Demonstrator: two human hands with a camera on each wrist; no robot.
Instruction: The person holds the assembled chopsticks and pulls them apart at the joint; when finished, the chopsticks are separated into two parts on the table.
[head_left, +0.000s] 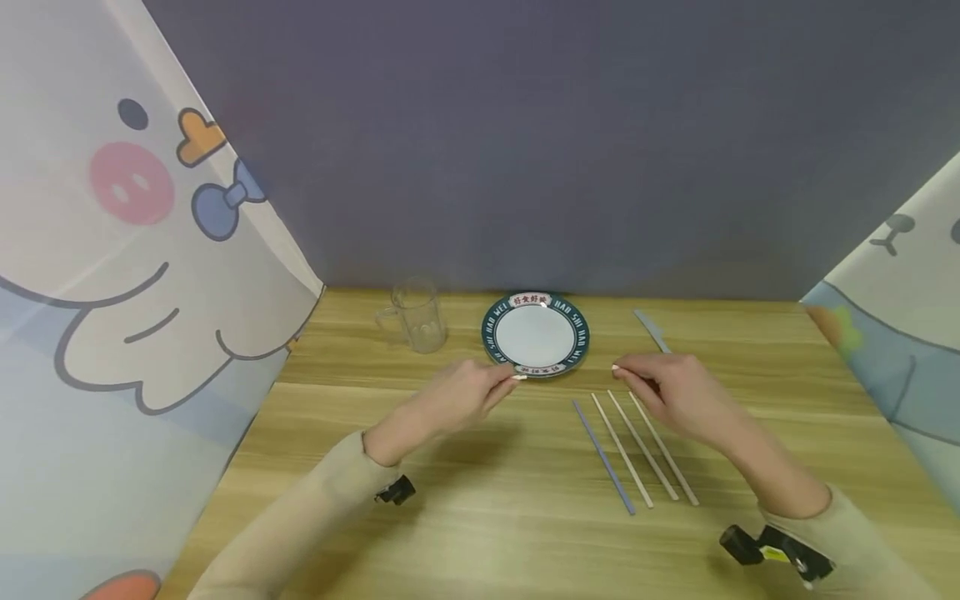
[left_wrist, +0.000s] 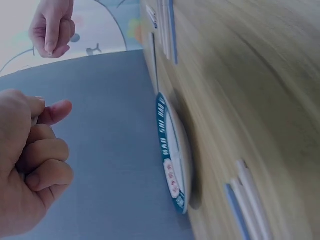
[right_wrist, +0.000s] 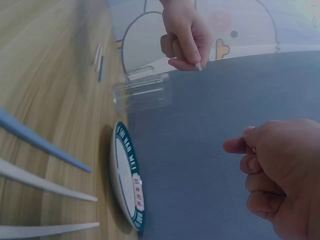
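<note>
My left hand (head_left: 468,392) pinches a small white piece (head_left: 520,377) between thumb and forefinger, just in front of the plate (head_left: 535,371). My right hand (head_left: 678,396) pinches another small white piece (head_left: 616,367) to the right of the plate. Most of both pieces is hidden by the fingers, and I cannot tell their kind. The other fingers of the left hand (left_wrist: 30,165) curl in toward the palm. Both hands are raised above the table and stand apart. Near the right hand lie a blue chopstick (head_left: 603,457) and three whitish chopsticks (head_left: 622,450), side by side.
A clear glass mug (head_left: 422,321) stands left of the plate. A light blue, thin utensil (head_left: 651,328) lies behind the right hand, partly covered. More sticks (right_wrist: 98,59) lie on the left, hidden by the arm in the head view. A dark panel (head_left: 525,150) rises behind the table.
</note>
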